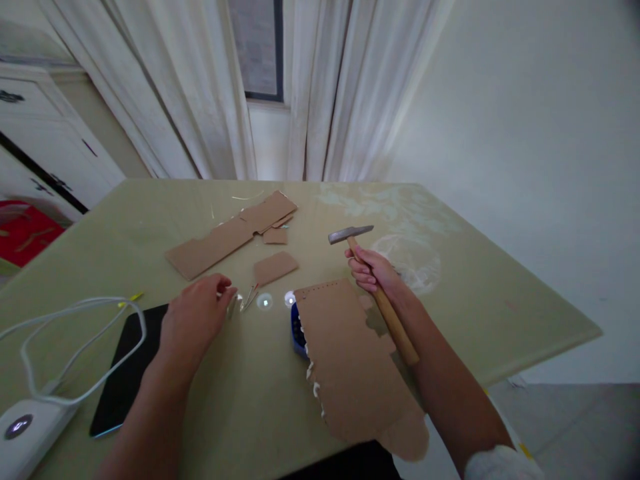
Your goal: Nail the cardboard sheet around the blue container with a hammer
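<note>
Presently, one hammer is held in the right hand, the grip clamped around the wooden handle just below the metal head, which points left above the green surface. The handle runs down along the right forearm. The left hand rests on the surface left of centre, its fingertips pinched together at a few small nails; whether a nail is actually gripped cannot be told. The nails lie between the two hands, and their exact count cannot be made out.

Cardboard is seen in five pieces: one large sheet at the near edge, with a row of small holes along its far edge, lying partly over a blue object; one long strip farther off; and three small pieces near it. One dark tablet lies near the left forearm. One white cable loops at the left, beside one white device.
</note>
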`<action>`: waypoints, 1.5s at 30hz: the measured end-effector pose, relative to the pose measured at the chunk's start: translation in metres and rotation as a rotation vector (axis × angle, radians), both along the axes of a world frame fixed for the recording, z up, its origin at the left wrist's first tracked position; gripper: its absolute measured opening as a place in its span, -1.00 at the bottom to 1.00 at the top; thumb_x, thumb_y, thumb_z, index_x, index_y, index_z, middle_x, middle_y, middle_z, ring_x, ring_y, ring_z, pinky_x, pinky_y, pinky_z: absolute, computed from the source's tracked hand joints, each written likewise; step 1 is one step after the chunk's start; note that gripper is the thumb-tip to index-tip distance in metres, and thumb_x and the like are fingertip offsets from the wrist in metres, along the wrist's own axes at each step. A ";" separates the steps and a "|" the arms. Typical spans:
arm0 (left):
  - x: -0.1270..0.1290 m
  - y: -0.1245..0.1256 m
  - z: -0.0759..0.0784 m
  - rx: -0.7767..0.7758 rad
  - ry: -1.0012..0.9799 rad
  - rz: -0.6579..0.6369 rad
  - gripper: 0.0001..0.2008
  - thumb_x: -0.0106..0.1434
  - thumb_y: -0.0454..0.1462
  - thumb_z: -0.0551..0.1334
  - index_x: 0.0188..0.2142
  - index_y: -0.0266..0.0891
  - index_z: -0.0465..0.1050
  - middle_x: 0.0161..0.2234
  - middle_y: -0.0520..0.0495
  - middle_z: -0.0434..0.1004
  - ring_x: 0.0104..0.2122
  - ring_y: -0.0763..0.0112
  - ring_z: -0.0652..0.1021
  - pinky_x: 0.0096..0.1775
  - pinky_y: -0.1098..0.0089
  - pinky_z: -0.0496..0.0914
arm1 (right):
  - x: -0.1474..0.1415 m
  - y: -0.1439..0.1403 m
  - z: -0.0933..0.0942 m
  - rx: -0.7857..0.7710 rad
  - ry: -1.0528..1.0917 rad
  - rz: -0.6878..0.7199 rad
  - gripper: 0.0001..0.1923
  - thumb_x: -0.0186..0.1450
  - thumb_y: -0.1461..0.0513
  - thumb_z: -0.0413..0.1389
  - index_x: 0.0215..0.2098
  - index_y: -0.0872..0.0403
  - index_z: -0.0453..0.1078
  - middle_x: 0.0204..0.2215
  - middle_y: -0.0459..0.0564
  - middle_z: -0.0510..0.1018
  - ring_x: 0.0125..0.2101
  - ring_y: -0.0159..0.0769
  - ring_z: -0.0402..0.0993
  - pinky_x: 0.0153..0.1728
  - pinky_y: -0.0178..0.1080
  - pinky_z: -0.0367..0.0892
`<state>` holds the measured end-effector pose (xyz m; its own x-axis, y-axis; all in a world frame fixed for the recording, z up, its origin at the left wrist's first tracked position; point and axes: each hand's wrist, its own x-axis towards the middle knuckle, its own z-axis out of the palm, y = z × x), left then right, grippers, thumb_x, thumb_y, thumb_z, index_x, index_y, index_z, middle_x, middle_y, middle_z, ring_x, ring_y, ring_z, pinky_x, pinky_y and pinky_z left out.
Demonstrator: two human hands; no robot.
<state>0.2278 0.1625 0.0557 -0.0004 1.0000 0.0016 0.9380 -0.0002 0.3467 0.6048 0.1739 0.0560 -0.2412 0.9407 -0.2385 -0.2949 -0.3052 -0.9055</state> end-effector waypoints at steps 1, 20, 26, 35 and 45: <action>-0.006 0.000 -0.001 -0.034 0.055 0.003 -0.66 0.42 -0.03 0.13 -0.13 -0.15 0.60 -0.15 -0.31 0.73 -0.11 -0.19 0.67 -0.12 0.02 0.46 | 0.001 0.000 -0.002 0.003 0.004 -0.001 -0.55 0.28 -0.10 0.36 -0.17 0.03 0.39 -0.68 -0.38 0.14 -0.76 -0.54 -0.14 -0.83 -0.44 -0.09; -0.001 -0.002 -0.008 -0.007 0.056 -0.092 -0.68 0.43 -0.14 0.10 -0.07 -0.22 0.57 -0.23 -0.30 0.73 -0.17 -0.14 0.68 -0.18 0.12 0.42 | -0.002 -0.023 0.006 0.084 -0.237 -0.025 -0.51 0.15 -0.08 0.43 -0.33 -0.01 0.29 -0.77 -0.37 0.19 -0.77 -0.53 -0.04 -0.72 -0.36 -0.12; 0.034 -0.007 0.000 0.152 -0.629 -0.090 -0.60 0.34 0.01 0.26 -0.04 -0.20 0.64 -0.14 -0.20 0.75 -0.21 0.10 0.68 -0.09 0.17 0.52 | 0.000 -0.025 0.001 0.119 -0.446 -0.002 -0.58 0.17 -0.05 0.40 -0.29 0.02 0.38 -0.74 -0.32 0.27 -0.73 -0.51 0.04 -0.69 -0.38 -0.04; 0.096 -0.035 0.008 0.023 -1.309 -0.117 -0.64 0.17 -0.01 0.52 -0.25 -0.18 0.53 -0.25 -0.12 0.77 -0.13 0.15 0.75 0.00 0.20 0.60 | -0.008 -0.028 -0.004 0.083 -0.419 0.013 -0.50 0.05 0.01 0.51 -0.22 0.03 0.43 -0.44 -0.19 0.47 -0.53 -0.44 0.31 -0.55 -0.35 0.19; 0.103 -0.031 -0.001 0.013 -1.125 -0.196 -0.72 0.27 -0.05 0.45 -0.20 -0.20 0.64 -0.22 -0.14 0.79 -0.18 0.16 0.74 -0.05 0.21 0.58 | -0.011 -0.030 -0.002 0.062 -0.413 0.031 -0.47 0.02 0.01 0.51 -0.21 0.03 0.42 -0.44 -0.20 0.48 -0.51 -0.42 0.31 -0.51 -0.33 0.17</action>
<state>0.3305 0.1313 0.0549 0.1481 0.9828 0.1099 0.0785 -0.1224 0.9894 0.5941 0.1439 0.0540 -0.1657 0.9500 -0.2647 0.1050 -0.2499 -0.9626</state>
